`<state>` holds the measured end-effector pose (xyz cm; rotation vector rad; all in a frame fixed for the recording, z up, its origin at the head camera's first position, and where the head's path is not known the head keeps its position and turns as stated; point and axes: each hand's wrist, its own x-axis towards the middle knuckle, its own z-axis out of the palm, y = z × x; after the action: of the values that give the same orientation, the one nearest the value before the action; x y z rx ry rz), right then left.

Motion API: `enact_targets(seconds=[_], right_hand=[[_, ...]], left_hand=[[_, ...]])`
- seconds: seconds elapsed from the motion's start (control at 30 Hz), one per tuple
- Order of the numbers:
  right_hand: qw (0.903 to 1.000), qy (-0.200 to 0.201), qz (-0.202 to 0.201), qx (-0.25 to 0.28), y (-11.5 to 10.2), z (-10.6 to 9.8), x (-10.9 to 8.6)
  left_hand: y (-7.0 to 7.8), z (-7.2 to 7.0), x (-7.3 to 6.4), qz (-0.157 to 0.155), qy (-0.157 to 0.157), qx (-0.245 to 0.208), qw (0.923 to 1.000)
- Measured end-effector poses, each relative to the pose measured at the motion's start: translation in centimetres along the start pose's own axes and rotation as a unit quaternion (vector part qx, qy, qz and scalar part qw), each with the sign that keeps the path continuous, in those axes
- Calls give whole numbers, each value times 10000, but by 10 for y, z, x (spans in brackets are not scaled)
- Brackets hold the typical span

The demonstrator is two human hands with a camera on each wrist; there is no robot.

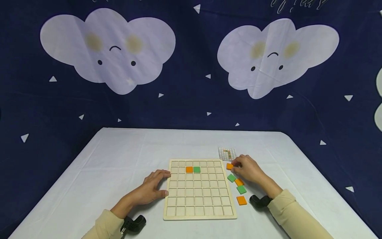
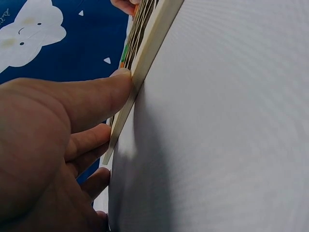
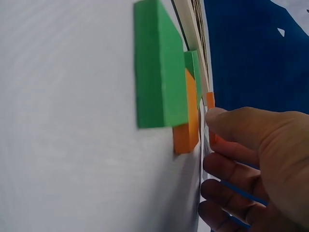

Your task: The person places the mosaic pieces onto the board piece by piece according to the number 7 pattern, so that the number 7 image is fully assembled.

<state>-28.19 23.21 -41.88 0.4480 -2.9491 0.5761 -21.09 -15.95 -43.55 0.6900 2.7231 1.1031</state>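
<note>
Picking up seems the step in hand: the right hand [image 1: 247, 168] pinches an orange tile [image 1: 229, 166] beside the board [image 1: 190, 192] — the left hand [image 1: 149, 189], loosely spread, touches its edge. Next probably needs a careful lift.

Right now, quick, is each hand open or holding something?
Left hand: open, touching the left edge of the wooden board.
Right hand: closed, pinching an orange tile just right of the board.
</note>
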Motion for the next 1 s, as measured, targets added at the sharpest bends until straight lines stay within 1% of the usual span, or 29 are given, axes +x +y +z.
enact_targets(seconds=[0.17, 0.33, 0.53, 0.7, 1.0], right_hand=[[9999, 62, 1, 101, -3, -3, -1], [9995, 115, -149, 254, -7, -7, -3], [9991, 167, -242, 311, -16, -11, -3], [9982, 272, -450, 299, -26, -15, -3], [9961, 368, -685, 420, -36, -13, -4]], left_hand=[[1, 0, 0, -77, 23, -10, 10000], [2, 0, 0, -145, 37, -4, 9999], [2, 0, 0, -128, 34, 4, 9999], [1, -1, 0, -98, 13, -37, 9999], [2, 0, 0, -107, 1, -46, 9999]])
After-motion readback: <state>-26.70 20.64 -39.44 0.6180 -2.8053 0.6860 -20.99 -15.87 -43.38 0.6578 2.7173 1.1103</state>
